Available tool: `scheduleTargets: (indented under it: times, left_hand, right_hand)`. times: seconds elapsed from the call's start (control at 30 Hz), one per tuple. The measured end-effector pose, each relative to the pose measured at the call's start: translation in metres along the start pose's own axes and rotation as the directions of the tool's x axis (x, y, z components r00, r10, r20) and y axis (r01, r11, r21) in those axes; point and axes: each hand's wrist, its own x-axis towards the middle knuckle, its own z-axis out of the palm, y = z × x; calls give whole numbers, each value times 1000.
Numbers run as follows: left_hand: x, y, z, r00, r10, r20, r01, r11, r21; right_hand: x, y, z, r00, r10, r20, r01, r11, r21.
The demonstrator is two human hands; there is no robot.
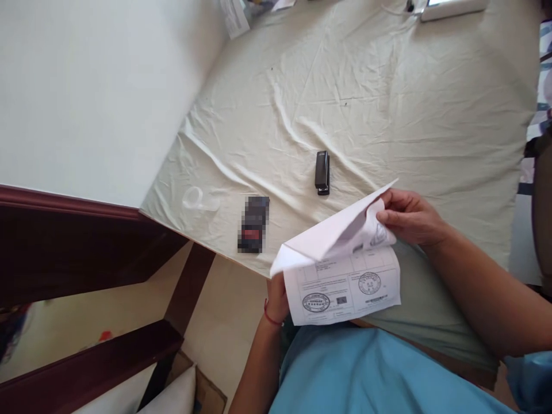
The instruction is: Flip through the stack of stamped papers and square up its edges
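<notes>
Printed paper sheets [345, 284] with round and oval stamps are in both my hands, near the table's front edge. My right hand [411, 217] pinches the right edge of the upper sheets, which are lifted and folded back over the lower one. At the left edge, my left hand [278, 296] grips the papers from below; its fingers are mostly hidden behind them. A black stapler [322, 172] rests on the cloth beyond the papers. To its left lies a dark flat object [253, 225], blurred in the picture, with a reddish patch.
A pale wrinkled cloth [409, 115] covers the table. A clear roll of tape [192, 198] lies near the left edge. At the back are a white device [452, 8] with a cable and some papers [235, 17]. A white wall and dark red wooden frame [86, 241] border the left.
</notes>
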Motion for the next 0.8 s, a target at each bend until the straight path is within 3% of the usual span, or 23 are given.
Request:
scheduleTargets:
  times: [0.03,0.1,0.2,0.37,0.8]
  left_hand:
    - [0,3,0,1000,25,19,-25,1000,-13]
    - [0,11,1,995,82,49,-80,996,-49]
    - [1,21,3,989,126,76,-121,990,-67]
    - [2,28,2,989,118,88,-116,993,-28]
    - [2,20,0,989,107,104,-104,994,-31]
  right_hand:
    - [3,2,1,990,-49,-129,46,999,-24]
    - [9,6,1,925,-159,-346,123,985,-124]
    - [15,11,-3,824,-279,-494,151,947,-283]
    - [18,18,-9,812,-322,-487,111,904,-412]
    - [23,26,-15,817,-317,-482,102,901,-421]
